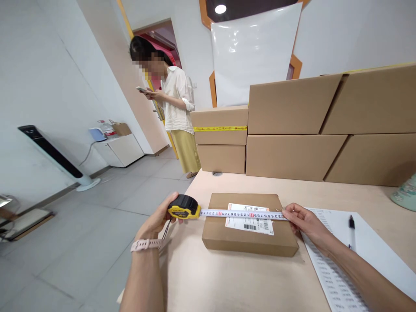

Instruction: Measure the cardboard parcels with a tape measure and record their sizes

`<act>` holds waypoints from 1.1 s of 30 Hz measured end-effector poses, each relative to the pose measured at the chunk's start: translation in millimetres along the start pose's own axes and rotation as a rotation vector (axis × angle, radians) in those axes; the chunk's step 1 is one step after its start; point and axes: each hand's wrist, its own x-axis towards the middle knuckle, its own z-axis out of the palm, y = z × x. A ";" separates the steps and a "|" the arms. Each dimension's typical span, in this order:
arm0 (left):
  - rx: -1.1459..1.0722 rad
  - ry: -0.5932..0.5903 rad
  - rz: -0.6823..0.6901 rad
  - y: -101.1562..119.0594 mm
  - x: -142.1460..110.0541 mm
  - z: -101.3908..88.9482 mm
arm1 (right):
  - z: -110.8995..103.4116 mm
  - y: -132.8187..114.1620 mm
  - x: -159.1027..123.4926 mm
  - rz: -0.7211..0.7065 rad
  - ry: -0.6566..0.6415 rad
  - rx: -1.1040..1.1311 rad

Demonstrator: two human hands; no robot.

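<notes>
My left hand (162, 214) is closed around a black and yellow tape measure (183, 207), just off the left side of a small brown cardboard box (250, 242). The white blade (240, 213) is drawn out to the right across the box's top, over a white shipping label (248, 225). At the box's right edge, my right hand (300, 219) pinches the blade's end between thumb and fingers. The box lies flat on the pale table (201, 281).
Large cardboard boxes (292, 108) are stacked along the table's back. Printed sheets (373, 260) with a black pen (352, 232) lie at right, near a patterned greenish object (406, 195). A person (178, 95) stands beyond the table holding a phone. A tower fan (52, 151) stands left.
</notes>
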 end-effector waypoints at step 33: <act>0.015 -0.017 0.011 0.9 -1.5 -0.3 | 2.9 2.2 -1.5 0.000 0.031 0.025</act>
